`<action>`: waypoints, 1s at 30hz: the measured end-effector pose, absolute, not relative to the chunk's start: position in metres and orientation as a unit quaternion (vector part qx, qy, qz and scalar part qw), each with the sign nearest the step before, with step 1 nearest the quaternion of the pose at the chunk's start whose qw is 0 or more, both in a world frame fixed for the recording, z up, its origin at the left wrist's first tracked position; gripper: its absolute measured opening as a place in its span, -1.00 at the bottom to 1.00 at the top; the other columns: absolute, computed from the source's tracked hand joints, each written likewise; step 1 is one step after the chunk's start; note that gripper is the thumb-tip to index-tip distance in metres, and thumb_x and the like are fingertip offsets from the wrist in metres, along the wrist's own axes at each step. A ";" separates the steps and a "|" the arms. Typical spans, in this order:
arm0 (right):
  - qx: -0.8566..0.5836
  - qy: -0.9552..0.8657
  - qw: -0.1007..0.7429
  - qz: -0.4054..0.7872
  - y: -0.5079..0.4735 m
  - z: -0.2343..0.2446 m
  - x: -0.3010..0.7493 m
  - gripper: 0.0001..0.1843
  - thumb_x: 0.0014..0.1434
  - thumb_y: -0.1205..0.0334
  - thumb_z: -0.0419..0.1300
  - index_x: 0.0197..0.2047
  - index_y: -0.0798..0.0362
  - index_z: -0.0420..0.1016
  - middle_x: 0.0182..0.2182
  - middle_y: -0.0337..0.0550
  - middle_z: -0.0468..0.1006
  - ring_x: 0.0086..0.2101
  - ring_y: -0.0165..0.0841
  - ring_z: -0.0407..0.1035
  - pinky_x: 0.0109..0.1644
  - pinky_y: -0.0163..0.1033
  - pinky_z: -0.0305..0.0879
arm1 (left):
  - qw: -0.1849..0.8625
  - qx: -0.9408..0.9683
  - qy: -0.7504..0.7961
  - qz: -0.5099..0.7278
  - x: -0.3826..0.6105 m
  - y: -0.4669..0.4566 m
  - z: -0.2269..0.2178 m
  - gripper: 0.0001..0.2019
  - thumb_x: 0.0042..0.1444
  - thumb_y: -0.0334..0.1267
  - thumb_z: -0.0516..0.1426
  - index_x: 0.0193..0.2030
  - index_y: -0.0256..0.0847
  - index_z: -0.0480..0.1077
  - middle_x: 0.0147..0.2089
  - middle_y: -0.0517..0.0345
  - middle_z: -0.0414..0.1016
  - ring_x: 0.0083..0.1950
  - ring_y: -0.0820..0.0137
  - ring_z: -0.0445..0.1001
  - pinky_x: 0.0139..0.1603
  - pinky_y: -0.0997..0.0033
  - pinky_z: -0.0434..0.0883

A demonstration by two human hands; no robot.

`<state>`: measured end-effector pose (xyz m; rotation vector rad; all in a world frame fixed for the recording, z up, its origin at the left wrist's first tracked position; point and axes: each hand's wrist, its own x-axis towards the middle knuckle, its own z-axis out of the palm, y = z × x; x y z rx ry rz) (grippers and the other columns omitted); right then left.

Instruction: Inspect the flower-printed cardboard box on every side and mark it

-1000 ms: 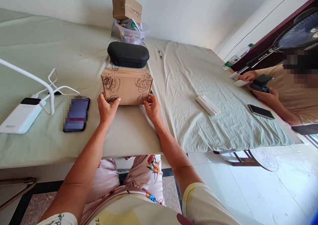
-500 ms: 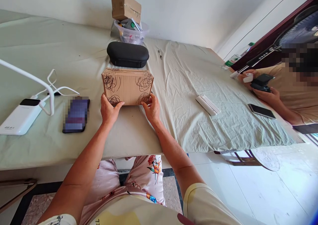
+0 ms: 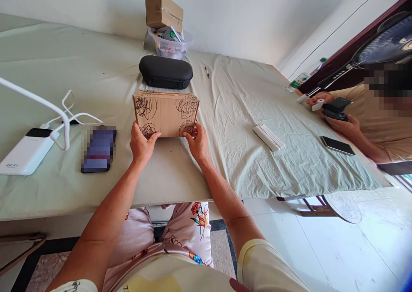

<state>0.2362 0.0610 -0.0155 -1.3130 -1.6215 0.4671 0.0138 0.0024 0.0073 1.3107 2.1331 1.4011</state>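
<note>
A brown cardboard box (image 3: 165, 111) with black scribbles stands on the green-covered table (image 3: 225, 124) in front of me. My left hand (image 3: 141, 145) grips its lower left corner, thumb on the near face. Its lower right corner is held by my right hand (image 3: 198, 142), fingers curled against the box. Just behind the box lies a black oval case (image 3: 165, 71).
A phone (image 3: 98, 149), a white power bank (image 3: 27, 151) and white cable (image 3: 64, 120) lie at left. A clear tub (image 3: 170, 45) bearing a small box (image 3: 164, 12) stands at the back. A white remote (image 3: 268, 136) lies right. Another person at right holds a black device (image 3: 336, 108), beside a phone (image 3: 337, 145).
The box has tipped slightly toward me, so less of its top shows. Both my hands stay on its lower corners. The other person's hands have shifted a little.
</note>
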 end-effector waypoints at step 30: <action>-0.545 -0.653 0.484 0.205 0.054 -0.010 0.232 -0.18 0.18 0.01 0.46 0.44 -0.15 0.33 -0.06 -0.10 0.52 -0.25 -0.30 0.45 -0.01 -0.03 0.53 | 0.155 0.456 0.704 0.522 0.020 -0.001 0.009 0.04 -0.12 -0.05 0.50 0.45 -0.17 0.09 0.49 -0.31 0.31 0.52 -0.14 0.33 0.54 -0.19 0.32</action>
